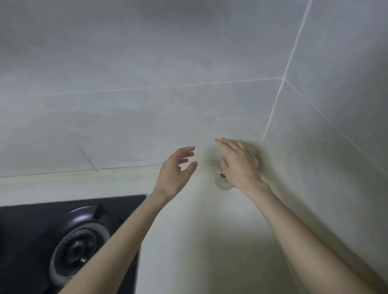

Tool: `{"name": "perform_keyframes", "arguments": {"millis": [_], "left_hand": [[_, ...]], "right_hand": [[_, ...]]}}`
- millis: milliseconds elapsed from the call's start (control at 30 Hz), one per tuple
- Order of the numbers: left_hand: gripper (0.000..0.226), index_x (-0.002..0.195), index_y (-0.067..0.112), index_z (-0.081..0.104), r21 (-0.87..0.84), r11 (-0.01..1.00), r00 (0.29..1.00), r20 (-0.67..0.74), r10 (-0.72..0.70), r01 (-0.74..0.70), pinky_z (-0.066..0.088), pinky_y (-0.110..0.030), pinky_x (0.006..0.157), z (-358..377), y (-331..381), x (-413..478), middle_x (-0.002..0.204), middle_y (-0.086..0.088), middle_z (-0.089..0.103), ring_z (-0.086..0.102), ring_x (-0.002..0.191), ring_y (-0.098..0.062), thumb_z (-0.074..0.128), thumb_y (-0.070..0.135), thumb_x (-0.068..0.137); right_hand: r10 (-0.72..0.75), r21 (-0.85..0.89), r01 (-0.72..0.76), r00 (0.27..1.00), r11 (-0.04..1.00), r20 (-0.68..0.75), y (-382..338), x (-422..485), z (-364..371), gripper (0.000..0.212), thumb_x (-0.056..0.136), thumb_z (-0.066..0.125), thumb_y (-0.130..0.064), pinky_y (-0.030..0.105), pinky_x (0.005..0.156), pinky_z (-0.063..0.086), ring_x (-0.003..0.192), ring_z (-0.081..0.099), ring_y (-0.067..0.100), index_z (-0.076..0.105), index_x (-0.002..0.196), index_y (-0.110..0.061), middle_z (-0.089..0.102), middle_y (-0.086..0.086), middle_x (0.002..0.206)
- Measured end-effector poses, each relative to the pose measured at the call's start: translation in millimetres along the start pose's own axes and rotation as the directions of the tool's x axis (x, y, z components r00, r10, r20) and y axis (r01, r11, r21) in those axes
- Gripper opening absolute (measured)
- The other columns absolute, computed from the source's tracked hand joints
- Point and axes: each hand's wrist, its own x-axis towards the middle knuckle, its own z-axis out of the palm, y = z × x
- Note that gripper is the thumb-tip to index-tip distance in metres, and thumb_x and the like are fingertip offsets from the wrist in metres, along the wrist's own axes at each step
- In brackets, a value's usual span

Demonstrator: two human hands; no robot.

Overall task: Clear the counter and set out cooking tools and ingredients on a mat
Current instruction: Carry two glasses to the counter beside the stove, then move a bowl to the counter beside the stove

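Two bare hands reached toward the far right corner of the worktop [192, 246]. The right hand [240, 165] was stretched palm-down, its fingers [227, 145] straight and slightly spread and pointing at the back wall [143, 115], with the thumb [223, 164] angled down on the near-left side. It hovered right over a small clear glass [223, 182] with a blue oval label; the hand hid the top of the glass, so whether the palm or thumb touched it could not be told, but no finger was seen curled round it. The left hand [175, 169] was just beside it to the left, apart from the glass, held on edge with palm facing right, fingers loosely bent and parted from the thumb, holding nothing.

The glass stood on the worktop close in the corner, near where the back wall met the side wall [341, 119], and only its lower part and base showed, blurred by motion. Both walls were faced in large pale grey tiles with light grout lines, and a yellowish sealant strip [79, 175] ran along the joint of worktop and back wall. On the left a black glass hob [26, 229] was set into the worktop, its right edge well apart from the glass, with one round gas burner [78, 250] in view. Between the hob's edge and the side wall lay a band of pale worktop, crossed by both forearms.
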Motion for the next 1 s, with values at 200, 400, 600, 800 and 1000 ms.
{"name": "perform_keyframes", "arguments": {"millis": [200, 400, 600, 800, 1000], "left_hand": [[0.033, 0.121, 0.031, 0.058, -0.012, 0.999, 0.983, -0.179, -0.041, 0.04, 0.049, -0.028, 0.095, -76.0, 4.2, -77.4, 0.113, 0.016, 0.064, 0.06, 0.105, -0.003, 0.061, 0.021, 0.09], [0.034, 0.122, 0.028, 0.058, 0.008, 0.991, 0.915, -0.383, -0.124, 0.137, 0.048, -0.023, 0.094, -155.6, -3.3, -186.0, 0.115, 0.012, 0.065, 0.062, 0.104, -0.004, 0.06, 0.016, 0.09], [0.033, 0.122, 0.025, 0.06, 0.012, 0.97, 0.779, -0.599, -0.186, 0.241, 0.048, -0.023, 0.094, -226.9, -13.7, -321.5, 0.113, 0.013, 0.066, 0.062, 0.103, -0.002, 0.059, 0.015, 0.091], [0.034, 0.125, 0.023, 0.058, -0.012, 0.943, 0.573, -0.792, -0.211, 0.331, 0.048, -0.015, 0.088, -297.0, -30.4, -510.6, 0.113, 0.01, 0.067, 0.062, 0.102, -0.002, 0.058, 0.017, 0.092], [0.033, 0.123, 0.026, 0.058, -0.07, 0.909, 0.414, -0.874, -0.254, 0.41, 0.046, -0.005, 0.081, -329.8, -38.9, -659.0, 0.112, 0.011, 0.066, 0.062, 0.101, 0.001, 0.057, 0.015, 0.093]], "right_hand": [[-0.216, 0.108, 0.221, 0.975, 0.969, -0.061, -96.7, -23.3, -10.6, 0.051, 0.091, 0.052, -0.012, 0.034, 0.101, 0.038, 0.127, 0.042, 0.019, 0.043, 0.141, -0.021, 0.049, -0.006, 0.14], [-0.407, 0.201, 0.398, 0.914, 0.895, 0.0, -198.9, -69.6, -5.8, 0.048, 0.093, 0.051, -0.016, 0.033, 0.1, 0.04, 0.126, 0.042, 0.017, 0.044, 0.14, -0.023, 0.05, -0.008, 0.139], [-0.598, 0.28, 0.567, 0.801, 0.774, 0.031, -301.7, -140.6, 3.1, 0.046, 0.092, 0.055, -0.019, 0.032, 0.102, 0.035, 0.122, 0.047, 0.017, 0.049, 0.137, -0.024, 0.054, -0.008, 0.136], [-0.784, 0.416, 0.693, 0.615, 0.588, 0.085, -437.3, -261.7, 6.4, 0.046, 0.093, 0.054, -0.021, 0.037, 0.103, 0.04, 0.124, 0.046, 0.017, 0.047, 0.138, -0.024, 0.053, -0.009, 0.137], [-0.871, 0.489, 0.741, 0.483, 0.461, 0.09, -534.5, -362.7, 17.2, 0.047, 0.094, 0.052, -0.019, 0.032, 0.101, 0.036, 0.125, 0.043, 0.017, 0.045, 0.14, -0.025, 0.05, -0.009, 0.139]]}}
